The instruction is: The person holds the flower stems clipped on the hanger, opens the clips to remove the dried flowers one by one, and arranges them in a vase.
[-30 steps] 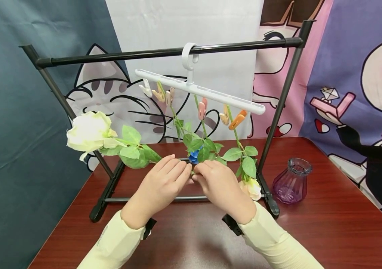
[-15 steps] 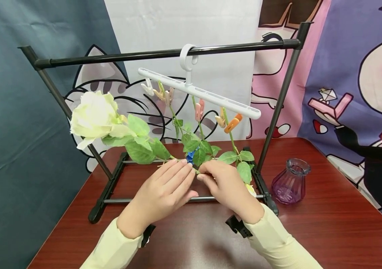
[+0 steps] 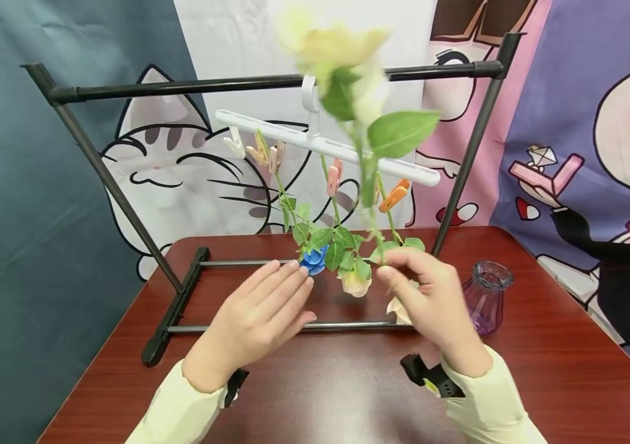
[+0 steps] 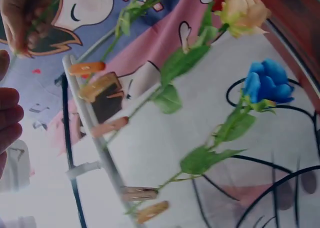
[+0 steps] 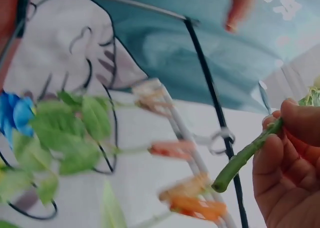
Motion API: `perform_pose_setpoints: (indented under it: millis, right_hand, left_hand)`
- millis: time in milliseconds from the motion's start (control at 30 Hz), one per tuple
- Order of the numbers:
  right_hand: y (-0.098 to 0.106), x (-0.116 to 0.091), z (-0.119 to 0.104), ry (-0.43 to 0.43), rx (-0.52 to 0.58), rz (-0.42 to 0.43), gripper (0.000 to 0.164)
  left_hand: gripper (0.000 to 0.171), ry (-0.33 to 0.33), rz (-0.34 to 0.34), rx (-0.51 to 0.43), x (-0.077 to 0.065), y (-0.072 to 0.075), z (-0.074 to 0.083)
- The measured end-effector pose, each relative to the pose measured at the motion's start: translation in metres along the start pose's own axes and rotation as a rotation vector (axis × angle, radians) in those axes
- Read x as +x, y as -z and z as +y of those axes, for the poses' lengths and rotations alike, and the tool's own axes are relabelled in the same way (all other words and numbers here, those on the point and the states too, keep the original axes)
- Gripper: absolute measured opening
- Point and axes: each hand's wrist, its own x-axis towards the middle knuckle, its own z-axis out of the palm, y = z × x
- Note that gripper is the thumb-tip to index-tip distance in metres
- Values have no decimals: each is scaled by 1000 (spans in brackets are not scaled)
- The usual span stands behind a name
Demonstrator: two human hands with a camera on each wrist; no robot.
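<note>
My right hand (image 3: 434, 296) pinches the stem (image 5: 245, 160) of a pale artificial rose (image 3: 343, 52) between thumb and fingertips. The rose stands upright, its blurred bloom overlapping the rack's top bar in the head view, and the cut stem end shows in the right wrist view. Holding nothing, my left hand (image 3: 254, 317) has its fingers straight, palm inward, near the blue rose (image 3: 315, 259). Behind the hands, a white hanger (image 3: 287, 134) bears upside-down flowers clipped by pegs: the blue rose, a peach rose (image 3: 355, 285), and another pale rose (image 3: 399, 310) partly behind my right hand.
A black rack (image 3: 182, 89) carries the hanger over the red-brown table (image 3: 315, 382). Orange (image 3: 394, 196), pink (image 3: 334, 177) and white (image 3: 234, 143) pegs hang along it. A purple-tinted glass vase (image 3: 487, 296) stands right, partly covered by my right hand.
The held rose has swung from lying sideways at the left to upright, as my right hand moved right with its stem. My left hand has come off the stem and shifted slightly left.
</note>
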Motion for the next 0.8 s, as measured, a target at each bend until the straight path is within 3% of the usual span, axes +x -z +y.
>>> perform_pose_setpoints:
  millis: [133, 233, 333, 533, 600, 667, 800]
  right_hand:
    - [26, -2, 1, -49, 39, 113, 16]
    - [47, -6, 4, -119, 16, 188, 18]
    - [66, -11, 13, -187, -38, 252, 20]
    - [97, -18, 43, -343, -227, 369, 22]
    - [104, -17, 56, -413, -261, 402, 23]
    - [109, -15, 71, -457, -262, 433, 26]
    - [114, -16, 98, -489, -293, 470, 28]
  left_hand:
    - [36, 139, 21, -123, -14, -9, -13]
    - [40, 293, 26, -214, -28, -16, -26]
    - [44, 515, 47, -294, -41, -19, -42]
    - [31, 1109, 95, -472, -53, -14, -77]
    - [32, 1263, 92, -549, -54, -16, -89]
    - [34, 1380, 83, -611, -53, -18, -100]
    - [41, 1513, 57, -721, -50, -27, -114]
